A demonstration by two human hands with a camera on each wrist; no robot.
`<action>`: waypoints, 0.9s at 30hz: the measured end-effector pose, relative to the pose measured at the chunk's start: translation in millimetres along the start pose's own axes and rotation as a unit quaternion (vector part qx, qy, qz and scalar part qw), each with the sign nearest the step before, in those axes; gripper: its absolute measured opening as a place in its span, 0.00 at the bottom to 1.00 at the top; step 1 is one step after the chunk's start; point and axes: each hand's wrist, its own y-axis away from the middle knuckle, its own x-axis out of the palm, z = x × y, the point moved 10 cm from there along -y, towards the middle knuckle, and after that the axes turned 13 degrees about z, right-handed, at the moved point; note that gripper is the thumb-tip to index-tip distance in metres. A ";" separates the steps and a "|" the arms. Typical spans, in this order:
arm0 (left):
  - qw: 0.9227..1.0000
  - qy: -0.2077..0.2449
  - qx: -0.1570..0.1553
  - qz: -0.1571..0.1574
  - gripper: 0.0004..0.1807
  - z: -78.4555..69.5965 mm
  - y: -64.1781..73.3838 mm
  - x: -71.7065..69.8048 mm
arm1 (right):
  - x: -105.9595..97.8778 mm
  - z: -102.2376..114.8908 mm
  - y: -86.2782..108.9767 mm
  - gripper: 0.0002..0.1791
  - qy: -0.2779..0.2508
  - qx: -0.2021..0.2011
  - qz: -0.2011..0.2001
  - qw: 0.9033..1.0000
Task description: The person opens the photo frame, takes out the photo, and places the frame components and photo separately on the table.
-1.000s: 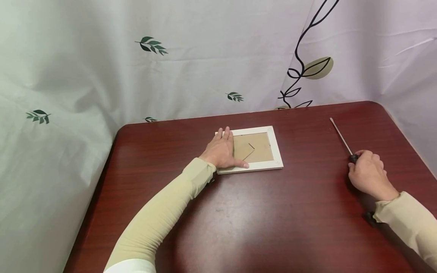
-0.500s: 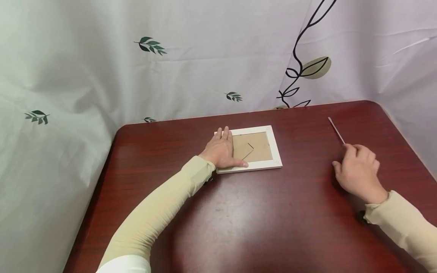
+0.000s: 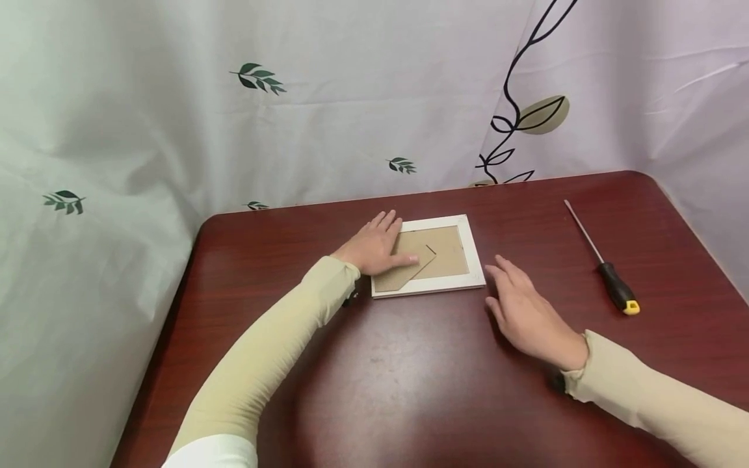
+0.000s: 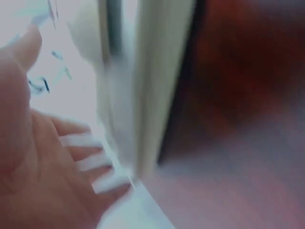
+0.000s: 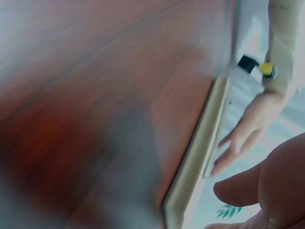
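A white picture frame [image 3: 475, 260] lies back side up on the table, its brown backing board [image 3: 450, 250] and a flat brown stand flap [image 3: 404, 276] showing. My left hand [image 3: 373, 246] is over the frame's left end, fingers straight and thumb stretched across the flap; whether it touches cannot be told, and the left wrist view is blurred. Just beyond the frame's near right corner, my right hand [image 3: 526, 315] is held with straight fingers and holds nothing. Farther right lies a screwdriver [image 3: 614, 286] with a black and yellow handle, apart from both hands.
The dark red wooden table [image 3: 409, 390] has rounded far corners. A white curtain [image 3: 328, 104] with leaf prints hangs along its far edge and left side.
My right hand has let go of the screwdriver and moved left towards the frame. My left hand has shifted slightly up and left, uncovering more of the flap.
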 end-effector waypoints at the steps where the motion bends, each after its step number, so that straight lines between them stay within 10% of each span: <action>1: 1.000 -0.004 0.021 0.001 0.53 1.1 -1.4 -2.5 | 1.4 3.2 -2.6 0.28 -0.003 0.002 0.009 1.000; 9: 0.991 0.009 0.125 0.045 0.39 11.7 -2.3 -19.7 | 13.8 26.2 -15.4 0.28 0.009 -0.006 0.033 0.999; 27: 0.992 -0.010 0.103 0.078 0.37 24.5 -11.6 -19.5 | 31.8 35.9 -22.5 0.24 0.122 -0.005 0.073 0.990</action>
